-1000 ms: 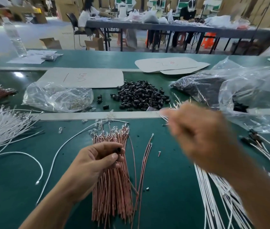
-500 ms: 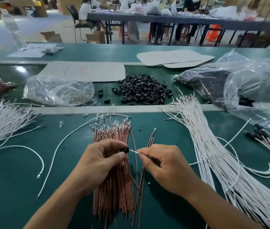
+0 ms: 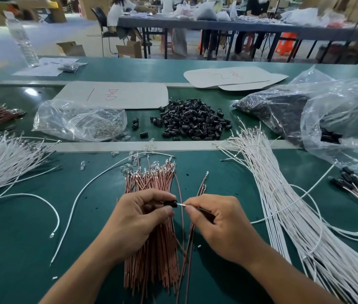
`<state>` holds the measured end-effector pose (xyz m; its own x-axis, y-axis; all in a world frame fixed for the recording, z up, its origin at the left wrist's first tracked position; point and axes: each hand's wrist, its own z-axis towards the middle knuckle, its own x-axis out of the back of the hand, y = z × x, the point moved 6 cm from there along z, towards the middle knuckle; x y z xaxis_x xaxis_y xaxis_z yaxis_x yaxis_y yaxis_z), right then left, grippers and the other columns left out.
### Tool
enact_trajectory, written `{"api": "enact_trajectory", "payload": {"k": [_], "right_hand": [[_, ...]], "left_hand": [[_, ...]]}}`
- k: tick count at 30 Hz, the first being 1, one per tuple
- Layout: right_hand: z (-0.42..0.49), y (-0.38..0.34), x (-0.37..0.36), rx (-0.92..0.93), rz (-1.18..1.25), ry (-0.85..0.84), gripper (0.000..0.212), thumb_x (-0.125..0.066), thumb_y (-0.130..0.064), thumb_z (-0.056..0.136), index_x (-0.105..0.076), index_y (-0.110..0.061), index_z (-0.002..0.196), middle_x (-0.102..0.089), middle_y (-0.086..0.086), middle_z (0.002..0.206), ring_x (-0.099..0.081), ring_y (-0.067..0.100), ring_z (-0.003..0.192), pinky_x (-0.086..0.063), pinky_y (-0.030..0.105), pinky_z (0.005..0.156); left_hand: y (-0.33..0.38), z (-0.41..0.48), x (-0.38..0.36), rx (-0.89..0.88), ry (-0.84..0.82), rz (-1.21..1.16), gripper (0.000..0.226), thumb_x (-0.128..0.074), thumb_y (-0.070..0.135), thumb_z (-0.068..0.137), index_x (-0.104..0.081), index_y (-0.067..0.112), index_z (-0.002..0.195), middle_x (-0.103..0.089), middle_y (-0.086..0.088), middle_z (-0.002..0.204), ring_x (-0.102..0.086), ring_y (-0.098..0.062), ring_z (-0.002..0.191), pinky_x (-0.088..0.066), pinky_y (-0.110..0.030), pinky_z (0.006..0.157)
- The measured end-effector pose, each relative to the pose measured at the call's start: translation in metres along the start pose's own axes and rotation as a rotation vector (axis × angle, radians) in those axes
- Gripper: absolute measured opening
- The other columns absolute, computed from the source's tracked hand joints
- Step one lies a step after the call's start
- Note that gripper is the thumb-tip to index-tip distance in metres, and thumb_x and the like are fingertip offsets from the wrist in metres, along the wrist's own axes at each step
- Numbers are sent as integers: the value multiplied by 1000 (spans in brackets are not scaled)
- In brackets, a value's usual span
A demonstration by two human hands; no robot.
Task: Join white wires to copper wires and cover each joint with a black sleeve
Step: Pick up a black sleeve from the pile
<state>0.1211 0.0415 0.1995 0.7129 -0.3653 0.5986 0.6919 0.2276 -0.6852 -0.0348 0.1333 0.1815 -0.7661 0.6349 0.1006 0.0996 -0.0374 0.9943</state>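
Green matting covers the workbench (image 3: 228, 176), with other workers seated at a far table. The left hand (image 3: 138, 218) pinches a black sleeve (image 3: 170, 203) between thumb and forefinger, above the bundle of copper wires (image 3: 151, 185). The right hand (image 3: 219, 224) pinches a white wire (image 3: 181, 205) by its end, right at the sleeve's mouth. Spare sleeves (image 3: 193, 121) lie heaped beyond. The wire looks light and floppy, so gripping close behind the tip seems best. The sleeve looks small and stiff, and probably easy to drop.
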Motion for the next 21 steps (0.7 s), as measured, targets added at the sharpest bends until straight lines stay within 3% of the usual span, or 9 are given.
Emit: {"api": "enact_trajectory", "payload": {"k": [3, 7, 12, 15, 21], "right_hand": [[2, 3, 1, -19, 17, 20, 13, -63, -20, 98, -76, -21, 95, -64, -15, 74, -62, 10, 68, -44, 15, 64], [4, 4, 4, -19, 24, 36, 13, -65, -16, 97, -77, -18, 95, -65, -12, 74, -62, 13, 69, -47, 21, 65], [2, 2, -1, 8, 27, 12, 11, -67, -15, 97, -78, -16, 97, -64, -10, 75, -62, 12, 70, -48, 23, 65], [3, -1, -4, 30, 21, -6, 11, -67, -16, 97, -77, -16, 100, -63, -10, 75, -60, 11, 70, -47, 24, 65], [6, -5, -2, 60, -6, 30, 12, -64, -19, 99, -75, -18, 105, -59, -13, 76, -57, 10, 70, -44, 19, 66]], "left_hand": [[-1, 2, 3, -15, 31, 0, 33, -69, 0, 90, -76, 31, 98, -72, -6, 79, -66, -15, 69, -54, -21, 70], [-3, 4, 13, -16, 133, 25, 32, -64, 0, 92, -75, 30, 92, -63, -2, 63, -53, -12, 54, -44, -18, 48], [2, 0, 0, -142, 27, 122, 13, -72, 14, 90, -73, 27, 91, -63, 6, 68, -54, -5, 61, -45, -17, 58], [6, -1, -4, -210, 14, 181, 4, -71, 23, 88, -72, 25, 90, -66, -1, 75, -57, -12, 66, -47, -23, 62], [8, -1, 7, -255, 65, 216, 10, -61, 35, 90, -67, 26, 89, -52, 7, 63, -44, -8, 56, -38, -22, 51]]}}
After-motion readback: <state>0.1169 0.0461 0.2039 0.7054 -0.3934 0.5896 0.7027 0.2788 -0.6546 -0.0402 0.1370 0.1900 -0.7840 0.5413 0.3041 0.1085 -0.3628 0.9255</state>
